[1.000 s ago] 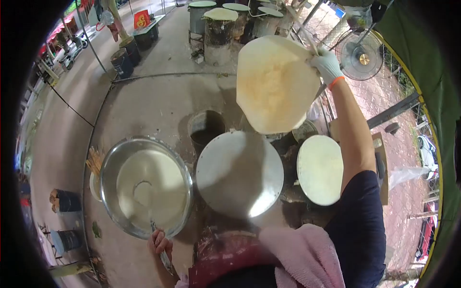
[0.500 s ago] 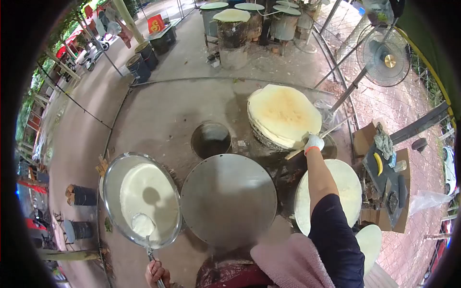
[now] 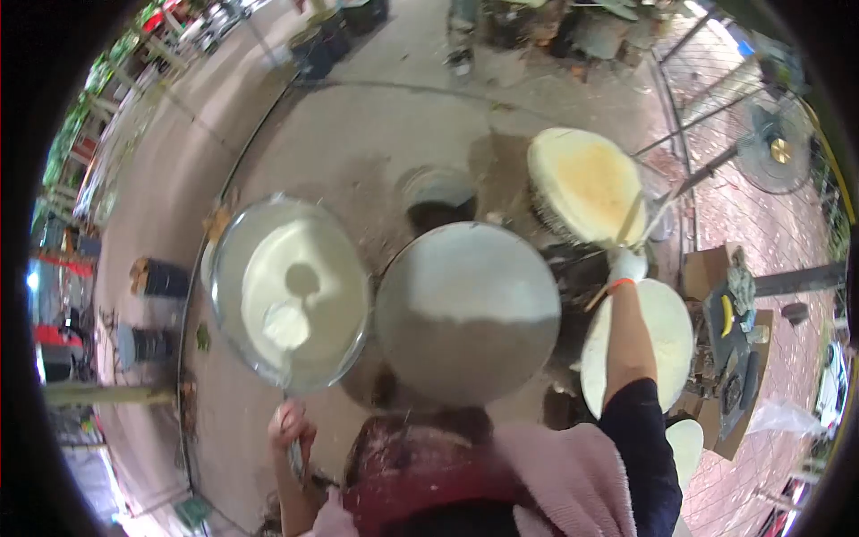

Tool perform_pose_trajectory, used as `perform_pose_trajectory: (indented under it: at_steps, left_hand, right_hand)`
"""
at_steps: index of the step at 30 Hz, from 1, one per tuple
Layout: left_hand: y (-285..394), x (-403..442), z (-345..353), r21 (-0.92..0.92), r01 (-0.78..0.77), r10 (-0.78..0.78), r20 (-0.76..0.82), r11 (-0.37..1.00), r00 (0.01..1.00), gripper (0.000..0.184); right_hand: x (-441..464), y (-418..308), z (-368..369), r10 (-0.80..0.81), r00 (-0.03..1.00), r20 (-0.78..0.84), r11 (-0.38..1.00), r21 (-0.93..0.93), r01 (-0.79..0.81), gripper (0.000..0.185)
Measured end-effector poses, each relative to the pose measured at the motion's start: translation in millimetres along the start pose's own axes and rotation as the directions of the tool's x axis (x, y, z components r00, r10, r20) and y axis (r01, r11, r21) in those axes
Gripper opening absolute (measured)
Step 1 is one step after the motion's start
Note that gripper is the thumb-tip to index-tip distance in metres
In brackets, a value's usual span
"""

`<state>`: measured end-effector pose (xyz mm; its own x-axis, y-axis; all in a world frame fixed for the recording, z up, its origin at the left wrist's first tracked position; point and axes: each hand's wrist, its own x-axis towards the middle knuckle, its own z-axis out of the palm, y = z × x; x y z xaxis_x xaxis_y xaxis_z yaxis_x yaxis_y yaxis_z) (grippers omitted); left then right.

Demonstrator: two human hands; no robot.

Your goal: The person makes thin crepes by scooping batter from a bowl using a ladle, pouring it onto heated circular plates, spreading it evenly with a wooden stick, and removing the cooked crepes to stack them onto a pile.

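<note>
My left hand [image 3: 292, 424] is closed round the handle of a ladle [image 3: 286, 326]. The ladle's bowl rests in pale batter [image 3: 277, 246] inside a wide metal basin [image 3: 234, 331]. My right hand [image 3: 628, 266], in a white glove with an orange band at the wrist, grips a thin wooden stick [image 3: 660, 215] that slants past both sides of the fist. Beyond that hand lies a stack of large round flatbreads [image 3: 586, 179], browned on top. Under my right forearm is a pale round sheet [image 3: 667, 345]. Between basin and stack stands a bare round griddle [image 3: 468, 313].
Behind the griddle is a dark round opening [image 3: 438, 201] in the floor. To the right, a low stand carries a banana [image 3: 727, 315] and small items, with a fan [image 3: 775, 148] and wire fence beyond. A pink towel [image 3: 573, 465] hangs over my front.
The view has shifted, so basin, griddle and stack sit higher and further right. Both hands keep their holds. The ladle remains in the batter, and the stick's angle looks steeper.
</note>
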<state>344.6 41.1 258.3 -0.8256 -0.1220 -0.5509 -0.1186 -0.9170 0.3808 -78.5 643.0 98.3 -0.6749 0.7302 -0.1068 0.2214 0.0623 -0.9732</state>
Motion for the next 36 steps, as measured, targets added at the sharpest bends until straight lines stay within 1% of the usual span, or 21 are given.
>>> perform_pose_trajectory:
  at_steps: [1, 2, 3, 4, 6, 7, 8, 9, 10, 11, 12, 16, 19, 22, 27, 29, 30, 32, 34, 35, 36]
  left_hand:
    - [5, 5, -13, 0.412, -0.064, 0.131, -0.137, 0.909, 0.982, 0.025]
    - [15, 10, -11, 0.456, -0.020, 0.101, -0.155, 0.890, 0.983, 0.025]
    - [26, 16, -9, 0.497, 0.024, 0.072, -0.173, 0.867, 0.982, 0.025]
    - [46, 23, -14, 0.196, 0.122, -0.116, -0.045, 0.973, 0.992, 0.023]
    - [74, 52, -55, 0.354, 0.217, -0.249, 0.048, 0.910, 0.967, 0.021]
    - [81, 62, -69, 0.577, 0.233, -0.222, -0.091, 0.783, 0.971, 0.019]
    - [85, 74, -78, 0.758, 0.255, -0.157, -0.201, 0.600, 0.967, 0.018]
    - [90, 87, -90, 0.883, 0.284, -0.063, -0.282, 0.373, 0.957, 0.017]
    - [100, 104, -116, 0.995, 0.089, 0.019, -0.088, -0.050, 0.996, 0.016]
    - [109, 122, -150, 0.877, -0.110, 0.009, 0.130, -0.468, 0.992, 0.016]
    - [117, 133, -170, 0.555, -0.275, -0.100, 0.325, -0.785, 0.941, 0.016]
    - [123, 196, -162, 0.656, -0.329, -0.212, 0.254, -0.679, 0.944, 0.016]
    - [116, 253, -159, 0.587, -0.385, -0.222, 0.332, -0.712, 0.917, 0.018]
    - [111, 299, -189, 0.435, -0.505, -0.398, 0.318, -0.745, 0.861, 0.025]
    - [119, 287, -257, 0.546, -0.619, -0.596, 0.250, -0.564, 0.763, 0.026]
    - [113, 251, -276, 0.938, -0.184, -0.556, -0.011, -0.293, 0.831, 0.030]
    - [105, 220, -267, 0.941, 0.337, -0.553, -0.279, 0.004, 0.785, 0.036]
    - [94, 182, -287, 0.776, 0.571, -0.728, -0.226, 0.267, 0.648, 0.045]
    - [69, 136, -291, 0.629, 0.578, -0.722, -0.037, 0.521, 0.691, 0.044]
    - [59, 117, -282, 0.475, 0.659, -0.727, -0.057, 0.583, 0.684, 0.042]
    - [53, 99, -274, 0.307, 0.715, -0.734, -0.071, 0.628, 0.675, 0.040]
  right_hand:
    - [-19, -2, -10, 0.052, 0.995, 0.090, 0.991, 0.120, -0.063, 0.037]
    - [-65, -30, -13, 0.080, 0.992, 0.100, 0.973, 0.209, -0.100, 0.037]
    - [-114, -57, -18, 0.066, 0.995, 0.077, 0.997, 0.030, -0.069, 0.031]
    - [-162, -72, -25, 0.007, 0.990, 0.143, 0.991, 0.129, -0.026, 0.022]
    - [-259, -82, -47, -0.013, 0.969, 0.247, 1.000, -0.020, 0.019, 0.011]
    - [-312, -83, -57, -0.055, 0.956, 0.288, 0.995, -0.069, 0.078, 0.009]
    - [-347, -55, -76, 0.076, 0.955, 0.287, 0.989, -0.147, -0.034, 0.015]
    - [-404, -53, -82, -0.017, 0.938, 0.345, 0.978, -0.191, 0.088, 0.039]
    - [-451, -45, -87, -0.059, 0.913, 0.405, 0.957, -0.236, 0.167, 0.055]
    - [-487, -16, -100, -0.062, 0.889, 0.454, 0.932, -0.293, 0.214, 0.052]
    - [-533, -24, -93, 0.007, 0.878, 0.479, 0.951, -0.274, 0.142, 0.050]
    - [-640, 7, -89, 0.322, 0.881, 0.346, 0.942, -0.213, -0.260, 0.052]
    - [-667, 6, -86, 0.292, 0.887, 0.358, 0.942, -0.269, -0.202, 0.047]
    - [-681, 3, -87, 0.294, 0.892, 0.343, 0.885, -0.451, -0.118, 0.046]
    - [-715, 21, -95, 0.309, 0.867, 0.390, 0.885, -0.453, -0.112, 0.048]
    - [-732, 36, -104, 0.360, 0.830, 0.427, 0.867, -0.482, -0.128, 0.048]
    - [-742, 49, -110, 0.384, 0.810, 0.443, 0.858, -0.495, -0.136, 0.048]
    - [-765, 70, -118, 0.450, 0.774, 0.445, 0.798, -0.590, -0.125, 0.048]
    - [-786, 76, -123, 0.599, 0.682, 0.420, 0.685, -0.710, -0.164, 0.047]
    - [-797, 97, -133, 0.564, 0.663, 0.493, 0.690, -0.723, -0.049, 0.045]
    - [-808, 100, -140, 0.608, 0.612, 0.506, 0.709, -0.694, -0.130, 0.045]
